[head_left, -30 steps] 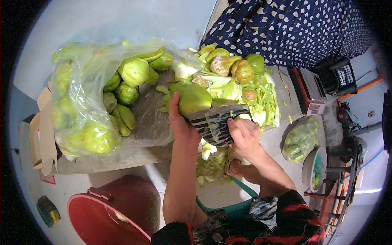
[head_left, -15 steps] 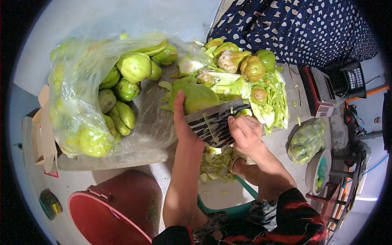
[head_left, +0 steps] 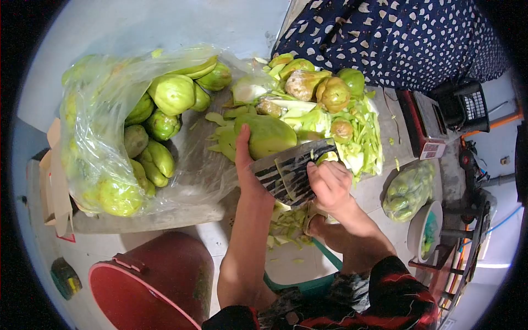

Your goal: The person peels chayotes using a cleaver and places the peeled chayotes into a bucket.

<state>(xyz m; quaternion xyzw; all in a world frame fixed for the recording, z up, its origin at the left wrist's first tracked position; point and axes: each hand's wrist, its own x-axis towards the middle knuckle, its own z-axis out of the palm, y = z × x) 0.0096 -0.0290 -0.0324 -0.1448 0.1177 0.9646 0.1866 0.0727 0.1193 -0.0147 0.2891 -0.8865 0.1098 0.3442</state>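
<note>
My left hand [head_left: 252, 175] is closed round the left end of a flat hand slicer [head_left: 286, 170], a board with worn black stripes, which tilts above the edge of the bench. My right hand [head_left: 331, 186] lies curled on the slicer's right part. A bit of green chayote [head_left: 328, 157] shows at its fingers, mostly hidden by them. Just behind the slicer is a large pale green chayote piece [head_left: 270, 136], close to my left thumb. Beyond it spreads a heap of cut chayote strips [head_left: 363, 146], with browned whole chayotes [head_left: 333, 94] on top.
A clear plastic bag [head_left: 99, 137] of whole chayotes lies on the left of the bench [head_left: 148, 217]. Below stands a red bucket [head_left: 181, 275]. To the right are a red scale [head_left: 421, 124], a bagged bunch of chayotes [head_left: 408, 191] and a white basin [head_left: 423, 231]. Peelings lie on the floor.
The view has shifted slightly, so the bench things sit a little further left. My right hand stays on the slicer, and my left hand keeps its hold.
</note>
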